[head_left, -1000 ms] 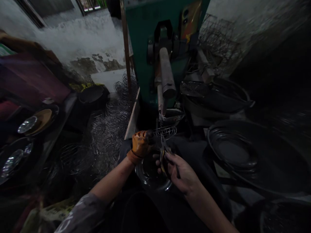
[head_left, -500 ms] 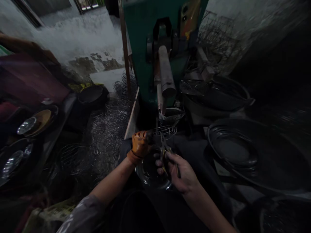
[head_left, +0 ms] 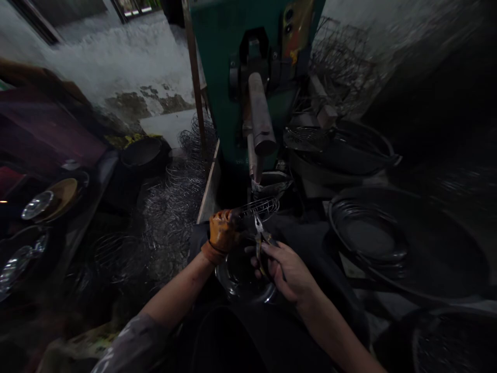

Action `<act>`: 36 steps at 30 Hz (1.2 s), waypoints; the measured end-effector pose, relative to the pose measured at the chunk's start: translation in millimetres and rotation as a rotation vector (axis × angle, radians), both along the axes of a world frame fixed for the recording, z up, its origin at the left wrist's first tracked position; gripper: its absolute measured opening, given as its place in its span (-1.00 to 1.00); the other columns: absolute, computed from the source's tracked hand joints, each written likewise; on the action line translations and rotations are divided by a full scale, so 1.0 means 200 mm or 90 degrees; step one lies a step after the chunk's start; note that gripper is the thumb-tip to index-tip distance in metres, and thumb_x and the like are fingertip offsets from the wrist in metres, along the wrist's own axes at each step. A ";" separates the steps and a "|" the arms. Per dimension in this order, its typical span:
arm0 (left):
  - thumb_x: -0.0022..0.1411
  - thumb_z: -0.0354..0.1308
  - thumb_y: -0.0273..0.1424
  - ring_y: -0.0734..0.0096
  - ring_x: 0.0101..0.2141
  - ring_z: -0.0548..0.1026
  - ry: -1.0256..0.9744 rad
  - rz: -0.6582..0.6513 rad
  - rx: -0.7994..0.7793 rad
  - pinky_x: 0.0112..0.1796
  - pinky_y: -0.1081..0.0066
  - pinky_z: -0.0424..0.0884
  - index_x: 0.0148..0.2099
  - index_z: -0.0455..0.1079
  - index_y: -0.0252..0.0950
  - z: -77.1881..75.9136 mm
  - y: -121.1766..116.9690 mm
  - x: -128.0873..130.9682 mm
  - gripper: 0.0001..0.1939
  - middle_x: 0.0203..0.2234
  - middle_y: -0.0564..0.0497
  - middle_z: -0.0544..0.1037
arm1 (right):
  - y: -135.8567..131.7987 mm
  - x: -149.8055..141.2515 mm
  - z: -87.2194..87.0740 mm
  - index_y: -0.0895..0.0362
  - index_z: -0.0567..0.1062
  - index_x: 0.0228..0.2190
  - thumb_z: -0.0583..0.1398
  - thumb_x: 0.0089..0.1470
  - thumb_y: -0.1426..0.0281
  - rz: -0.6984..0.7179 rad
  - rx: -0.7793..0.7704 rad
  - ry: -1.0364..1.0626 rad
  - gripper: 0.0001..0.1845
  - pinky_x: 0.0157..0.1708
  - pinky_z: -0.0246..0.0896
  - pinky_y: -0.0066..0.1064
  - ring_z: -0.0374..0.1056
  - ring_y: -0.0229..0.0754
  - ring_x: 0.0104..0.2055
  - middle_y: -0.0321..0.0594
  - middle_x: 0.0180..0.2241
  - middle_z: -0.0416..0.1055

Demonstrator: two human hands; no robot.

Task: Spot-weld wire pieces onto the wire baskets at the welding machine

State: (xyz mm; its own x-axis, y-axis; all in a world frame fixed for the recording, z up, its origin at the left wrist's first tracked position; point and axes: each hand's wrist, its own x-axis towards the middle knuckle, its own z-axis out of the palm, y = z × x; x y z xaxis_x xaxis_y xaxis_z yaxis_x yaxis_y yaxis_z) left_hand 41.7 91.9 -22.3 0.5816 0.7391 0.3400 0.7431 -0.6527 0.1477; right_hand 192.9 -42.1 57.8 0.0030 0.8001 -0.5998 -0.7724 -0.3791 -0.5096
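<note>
My left hand, in an orange glove, is closed around one side of a round wire frame, which it holds tilted in front of the machine. My bare right hand grips a pair of pliers with dark and yellow handles. The plier jaws point up at the near edge of the wire frame; whether they touch the wire I cannot tell. Beneath both hands, at my lap, lies a stack of shiny metal rings, partly covered by my hands.
A green machine with a thick metal cylinder stands straight ahead. Tangled wire frames pile up on the left. Wide dark pans with coiled rings sit at right. Several bowls lie far left.
The pliers have shifted slightly, and their jaws now show spread apart just below the wire frame. The whole view has moved a little; my left hand keeps its hold.
</note>
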 end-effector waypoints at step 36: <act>0.11 0.29 -0.16 0.07 -0.20 0.56 -0.080 0.021 -0.019 -0.19 0.19 0.46 0.03 0.51 -0.27 -0.02 0.09 0.09 -0.52 -0.21 -0.14 0.61 | 0.01 0.05 -0.04 0.15 0.60 -0.28 0.39 0.02 0.39 -0.016 0.047 0.131 -0.82 -0.48 0.42 -0.38 0.46 -0.16 -0.46 -0.15 -0.40 0.60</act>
State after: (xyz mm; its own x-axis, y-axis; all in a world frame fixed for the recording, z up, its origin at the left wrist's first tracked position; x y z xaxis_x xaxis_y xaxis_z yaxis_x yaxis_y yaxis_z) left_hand 59.1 109.5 -26.6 0.5111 0.7680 0.3859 0.7381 -0.6222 0.2608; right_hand 203.8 -39.2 49.2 -0.0934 0.8435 -0.5290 -0.8715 -0.3262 -0.3662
